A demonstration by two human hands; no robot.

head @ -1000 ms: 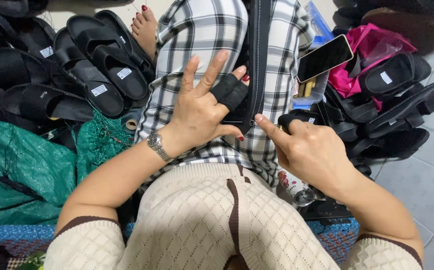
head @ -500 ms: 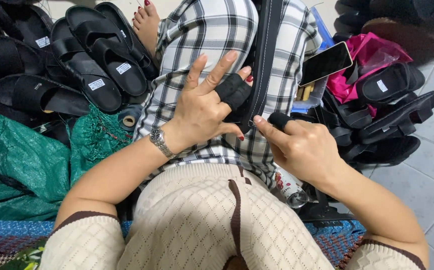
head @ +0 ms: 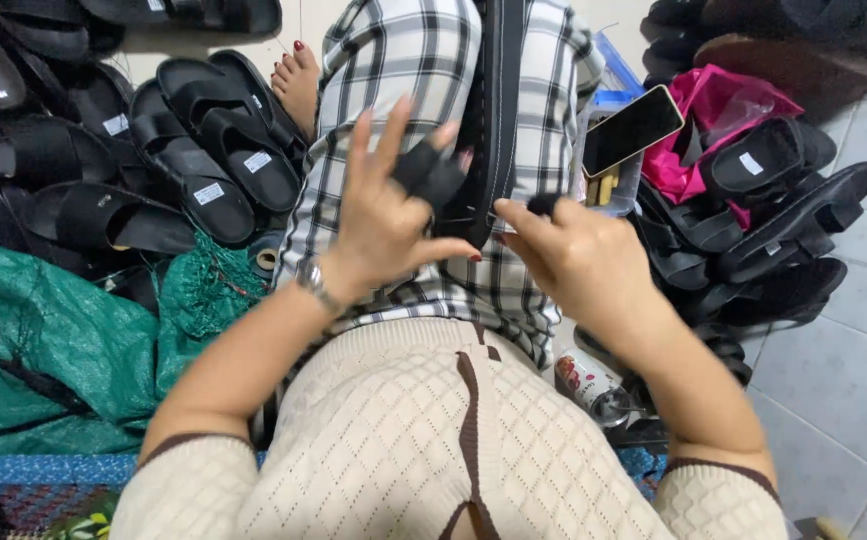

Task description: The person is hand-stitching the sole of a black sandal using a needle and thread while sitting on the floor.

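- Pale floor tiles [head: 854, 370] show at the right; a green net sack [head: 44, 350] lies at the left, over a blue woven mat [head: 44, 470].
- Seated person, seen from above: cream knit top, plaid trousers [head: 394, 60], one bare foot [head: 299, 85] with red nails near the upper left.
- Left hand [head: 384, 215]: raised over the lap, fingers spread and pointing up, palm not closed. A small black strap piece [head: 429, 175] sits pinched between two of its fingers (which two cannot be told for certain). A metal wristwatch [head: 316, 287] is on that wrist.
- Right hand [head: 579, 255]: loosely curled, thumb and forefinger pressed on a small black piece [head: 544, 204] at their tips; its shape is too small to tell.
- Long black sandal sole [head: 494, 110] lies along the lap, between the two hands and just beyond them, running up the plaid trousers.
- Black sandals [head: 204, 150] lie in rows at the upper left; a second heap of black sandals [head: 784, 220] stands at the right, on a pink bag [head: 704, 120].
- Dark-screened phone [head: 634, 128] rests tilted just right of the lap.
- Small can [head: 589, 385] lies beside the right forearm.
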